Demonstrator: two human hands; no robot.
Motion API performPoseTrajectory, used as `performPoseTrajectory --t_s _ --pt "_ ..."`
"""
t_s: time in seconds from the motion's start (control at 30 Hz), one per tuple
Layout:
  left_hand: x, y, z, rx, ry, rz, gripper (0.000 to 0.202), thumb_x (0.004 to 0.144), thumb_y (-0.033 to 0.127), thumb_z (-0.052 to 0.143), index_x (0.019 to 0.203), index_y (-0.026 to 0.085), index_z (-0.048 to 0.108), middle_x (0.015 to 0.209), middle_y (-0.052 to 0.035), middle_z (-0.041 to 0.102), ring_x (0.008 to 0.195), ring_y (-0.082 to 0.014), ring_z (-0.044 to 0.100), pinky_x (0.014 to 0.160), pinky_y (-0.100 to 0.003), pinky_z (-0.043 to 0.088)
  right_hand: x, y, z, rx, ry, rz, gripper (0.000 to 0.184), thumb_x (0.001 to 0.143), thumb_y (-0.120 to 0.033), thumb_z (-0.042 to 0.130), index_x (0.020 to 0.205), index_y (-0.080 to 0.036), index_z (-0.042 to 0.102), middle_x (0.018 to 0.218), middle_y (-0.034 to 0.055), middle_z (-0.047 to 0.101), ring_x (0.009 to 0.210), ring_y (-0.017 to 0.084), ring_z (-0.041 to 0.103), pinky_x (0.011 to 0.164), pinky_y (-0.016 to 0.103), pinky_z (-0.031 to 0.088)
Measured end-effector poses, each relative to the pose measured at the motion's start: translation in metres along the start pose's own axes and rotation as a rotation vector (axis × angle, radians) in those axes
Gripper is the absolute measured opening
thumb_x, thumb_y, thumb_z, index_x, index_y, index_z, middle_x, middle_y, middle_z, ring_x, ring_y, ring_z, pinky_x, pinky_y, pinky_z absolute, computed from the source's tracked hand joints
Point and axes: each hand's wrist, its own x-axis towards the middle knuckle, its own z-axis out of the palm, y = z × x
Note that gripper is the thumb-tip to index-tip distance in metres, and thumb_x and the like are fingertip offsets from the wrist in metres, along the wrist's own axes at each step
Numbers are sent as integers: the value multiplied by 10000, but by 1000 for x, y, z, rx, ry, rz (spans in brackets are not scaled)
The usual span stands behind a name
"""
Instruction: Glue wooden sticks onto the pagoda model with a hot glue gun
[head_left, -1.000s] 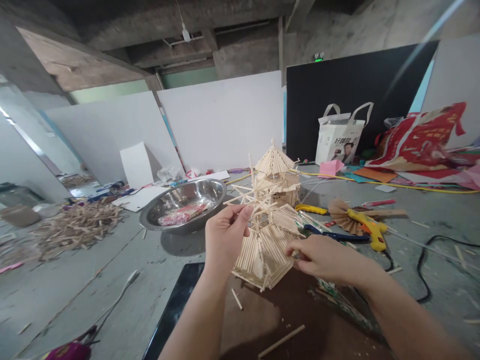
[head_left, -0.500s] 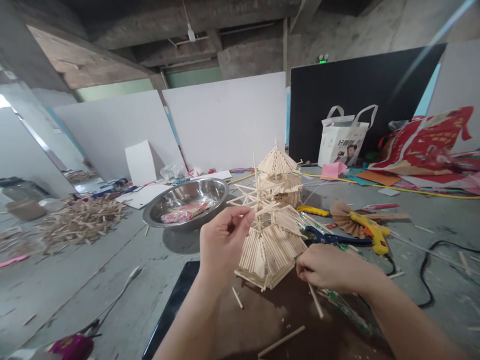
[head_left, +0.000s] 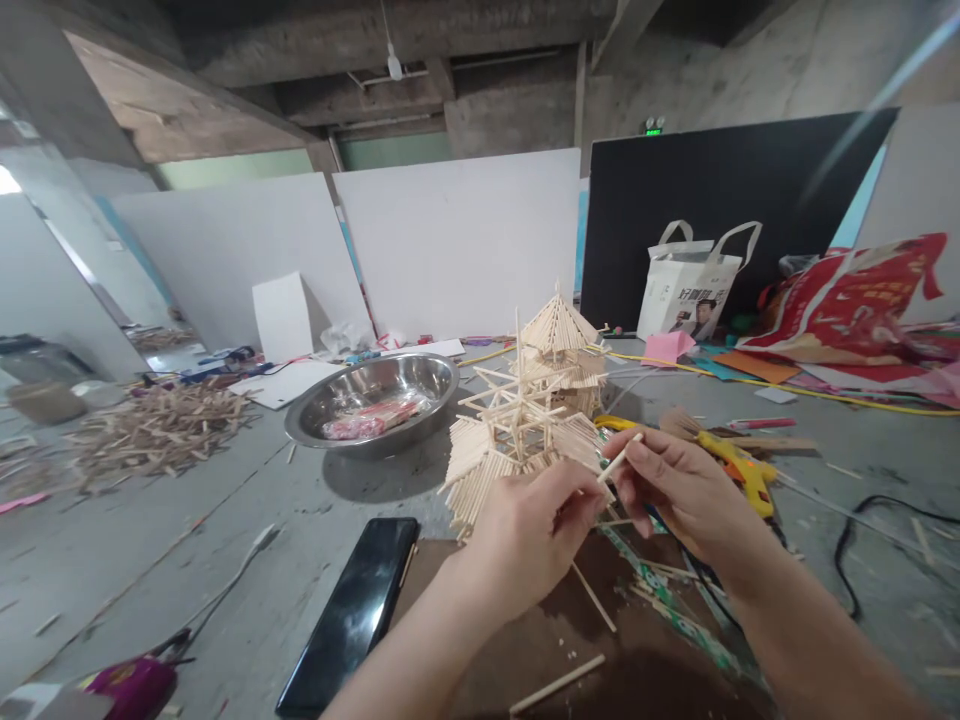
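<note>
In the centre of the frame stands a stick model [head_left: 476, 455], its sloping roof panels built of thin pale rods, with a lattice of crossed sticks on top; the left hand [head_left: 525, 530] covers part of its lower front. Right of centre, the right hand [head_left: 679, 495] pinches a short stick [head_left: 621, 458] between thumb and fingers, the stick tilted with its upper end to the right. The left hand is narrow, its fingers bent in at the lower end of that stick; whether they grip it I cannot tell. Below the left hand, a thin stick [head_left: 595, 598] slants over a brown board [head_left: 480, 655], and another loose stick [head_left: 557, 684] lies on the board at the bottom centre. A black phone [head_left: 349, 615] lies at the lower left of the model, partly hidden by the left forearm. Behind the model, a tiered stick tower [head_left: 559, 330] rises to a pointed roof. Left of centre, a metal basin [head_left: 304, 428] holds wrapped packets [head_left: 371, 417], and a heap of sticks [head_left: 161, 430] spreads over the grey floor [head_left: 225, 600] at the far left. A yellow glue gun [head_left: 754, 475] lies beyond the right hand, partly hidden by it
</note>
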Motion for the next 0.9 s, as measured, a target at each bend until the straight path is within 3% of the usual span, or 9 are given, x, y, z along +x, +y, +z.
performPoseTrajectory --t_s 0.27,0.43,0.73,0.8,0.9 --pt "-1 5 -4 -90 -105 -72 120 798 240 435 836 158 513 562 10 561 456 -57 451 425 -182 356 -2 -4 2 182 102 11 232 672 -405 607 705 -179 570 513 -26 553 360 69 457 314 172 361" --pt "2 4 -6 -14 -75 -170 145 806 281 422 728 170 472 528 26 506 416 -52 383 396 -189 306 -2 -4 -2 163 79 -13 220 693 -394 593 694 -176 565 517 -24 565 367 72 483 331 171 370" --pt "3 2 -11 171 -275 -90 246 804 229 379 571 169 429 459 49 362 413 -58 286 406 -205 235 -2 -7 -5 -14 73 -79 251 732 -427 536 790 -185 570 583 -7 582 394 90 507 370 211 393" --pt "3 2 -16 199 -245 -124 271 806 247 383 549 167 415 451 53 339 412 -57 271 412 -203 227 1 -13 -21 -143 184 -147 306 737 -469 503 866 -196 555 654 11 607 410 97 514 393 229 402" --pt "4 0 -26 196 -141 -210 309 811 292 386 531 163 406 445 54 325 417 -56 269 418 -198 222 12 -12 -66 -548 536 -182 342 742 -501 456 882 -202 543 753 44 624 486 125 551 492 277 443"
